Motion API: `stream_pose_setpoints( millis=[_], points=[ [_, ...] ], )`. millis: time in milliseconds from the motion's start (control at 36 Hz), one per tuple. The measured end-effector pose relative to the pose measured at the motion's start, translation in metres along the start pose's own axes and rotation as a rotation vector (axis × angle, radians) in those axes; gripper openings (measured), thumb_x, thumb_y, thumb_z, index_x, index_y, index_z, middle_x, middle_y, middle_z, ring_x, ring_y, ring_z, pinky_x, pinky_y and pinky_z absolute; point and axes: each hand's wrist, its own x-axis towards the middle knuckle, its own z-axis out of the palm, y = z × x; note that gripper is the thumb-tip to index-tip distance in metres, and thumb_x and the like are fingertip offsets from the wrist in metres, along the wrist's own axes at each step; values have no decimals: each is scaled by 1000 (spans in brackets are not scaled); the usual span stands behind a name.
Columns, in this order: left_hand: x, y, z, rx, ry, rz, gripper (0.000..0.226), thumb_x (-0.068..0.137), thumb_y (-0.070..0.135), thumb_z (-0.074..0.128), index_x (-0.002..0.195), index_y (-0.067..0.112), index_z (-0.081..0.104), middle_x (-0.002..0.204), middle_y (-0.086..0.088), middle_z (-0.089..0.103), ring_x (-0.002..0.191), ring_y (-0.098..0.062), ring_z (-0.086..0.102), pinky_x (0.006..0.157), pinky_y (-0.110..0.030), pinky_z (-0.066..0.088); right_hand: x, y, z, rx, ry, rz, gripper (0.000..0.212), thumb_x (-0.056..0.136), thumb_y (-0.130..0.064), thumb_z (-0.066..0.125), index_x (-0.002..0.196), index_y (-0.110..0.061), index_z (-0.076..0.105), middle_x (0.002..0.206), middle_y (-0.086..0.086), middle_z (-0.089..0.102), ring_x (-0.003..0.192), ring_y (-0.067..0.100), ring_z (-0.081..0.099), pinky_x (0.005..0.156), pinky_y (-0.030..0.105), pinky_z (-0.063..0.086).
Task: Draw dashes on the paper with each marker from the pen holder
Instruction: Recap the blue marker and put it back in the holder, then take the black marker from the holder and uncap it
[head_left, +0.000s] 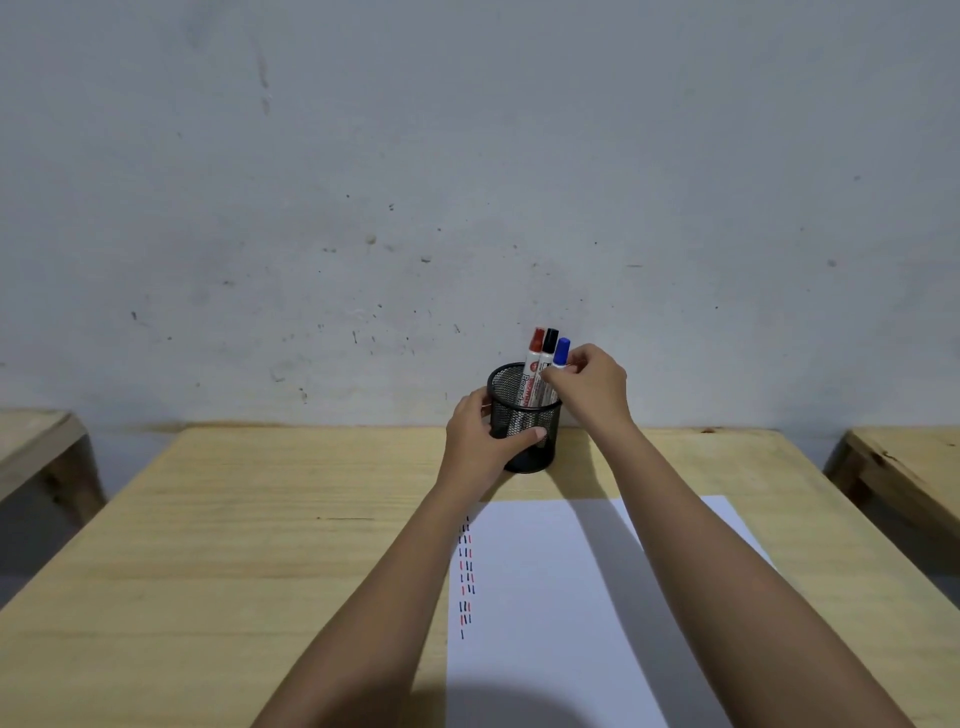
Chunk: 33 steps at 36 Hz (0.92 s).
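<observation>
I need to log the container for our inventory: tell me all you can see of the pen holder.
The pen holder is a round cup of black wire mesh, standing upright at the table's far edge near the wall. It holds three capped markers: red, black, blue. The left hand wraps its side; the right hand pinches the blue marker.

The pen holder (524, 421) stands at the far edge of the worktop (260, 519), against the wall (467, 156). Three markers (545, 364) stand in it, leaning right. My left hand (480, 441) wraps its left side; my right hand (589, 387) is at the rightmost marker. The paper (561, 597) lies nearer me, under my arms.
</observation>
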Motion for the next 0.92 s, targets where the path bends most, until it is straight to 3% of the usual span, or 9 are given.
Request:
stream_pose_setpoints(
  millis=[222,333,389,472,556,667,806,861,917],
  points=[
    [-2,4,0,10,7,24,70,59,30,85,120,13,54,121,-2,57,112,-16,59,97,-33,50,5,-1,8,-4,-24,25,24,79,-19,69,93,1,66,89,13,67,76,21,58,55,16,40],
    [-3,5,-1,16,-1,25,70,59,32,85,120,14,54,121,-2,57,112,-17,58,98,-36,50,4,-3,8,20,11,-2,19,76,-18,71,76,-1,61,76,14,63,70,20,54,56,21,39],
    [-4,8,-2,19,-3,34,67,61,29,85,119,14,55,120,-3,56,112,-16,58,98,-35,50,3,-6,6,41,30,-25,19,75,-18,71,71,-5,57,70,8,56,65,18,48,53,18,36],
    [-7,12,-2,52,7,50,63,63,28,84,118,16,55,116,-3,49,107,-15,57,96,-28,49,2,-15,0,110,67,-62,14,75,-16,72,79,-5,64,67,3,57,63,15,50,52,7,37],
    [-10,15,-1,109,21,58,54,63,30,83,109,19,57,104,0,42,100,-15,56,92,-24,48,0,-25,-9,200,82,-102,10,77,-13,71,81,-8,63,72,5,61,63,12,56,61,9,43],
    [-13,23,-2,213,36,47,48,64,32,81,104,18,59,99,2,43,96,-16,55,83,-23,45,-6,-44,-21,248,115,-197,8,78,-12,71,82,-11,63,74,4,62,64,4,55,60,1,43],
    [-21,40,-1,305,24,-4,57,74,24,75,122,11,48,116,-5,43,114,-21,47,86,-21,33,-19,-69,-36,274,130,-335,6,80,-10,67,86,-12,66,79,1,64,72,9,59,70,10,47],
    [-26,49,-4,323,45,-36,67,78,22,71,134,5,37,134,-10,38,127,-24,39,93,-23,32,-25,-77,-42,251,134,-409,8,82,-9,65,90,-11,66,85,3,66,80,13,61,77,16,49],
    [-30,59,-9,321,76,-42,70,82,23,67,140,3,31,142,-11,34,133,-25,35,104,-30,32,-33,-83,-49,217,143,-482,11,82,-7,63,92,-10,66,88,3,64,83,16,61,77,13,48]
  ],
)
